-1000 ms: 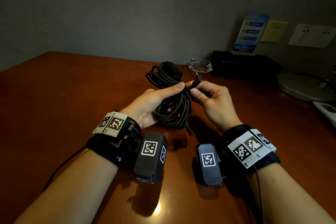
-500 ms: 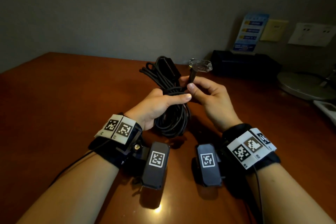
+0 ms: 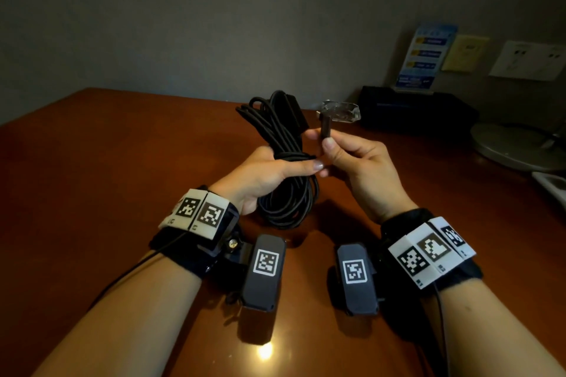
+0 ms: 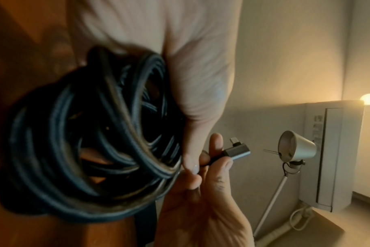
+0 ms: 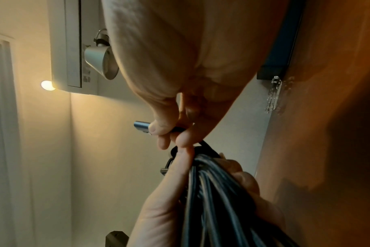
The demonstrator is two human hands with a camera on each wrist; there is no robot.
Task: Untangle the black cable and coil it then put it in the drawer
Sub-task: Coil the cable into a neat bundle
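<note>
The black cable [image 3: 284, 190] is wound into a bundle of several loops, held above the brown table. My left hand [image 3: 269, 174] grips the bundle round its middle, thumb across the strands; the loops [image 4: 91, 150] fill the left wrist view. My right hand [image 3: 346, 156] pinches the cable's free end just below its angled plug [image 3: 325, 128], which points up. The plug [image 4: 237, 150] shows a metal tip in the left wrist view, and in the right wrist view its end [image 5: 141, 127] sticks out past my thumb. No drawer is in view.
A clear glass dish [image 3: 340, 110] sits on the table [image 3: 107, 177] behind the hands. A black box [image 3: 413, 110] with a blue card stands at the back right, a round grey lamp base [image 3: 514, 144] further right. Wall sockets [image 3: 530, 60] are above.
Both hands have lifted the bundle slightly and the right hand has drawn the plug end up and to the right, away from the left thumb. The plug now stands upright.
</note>
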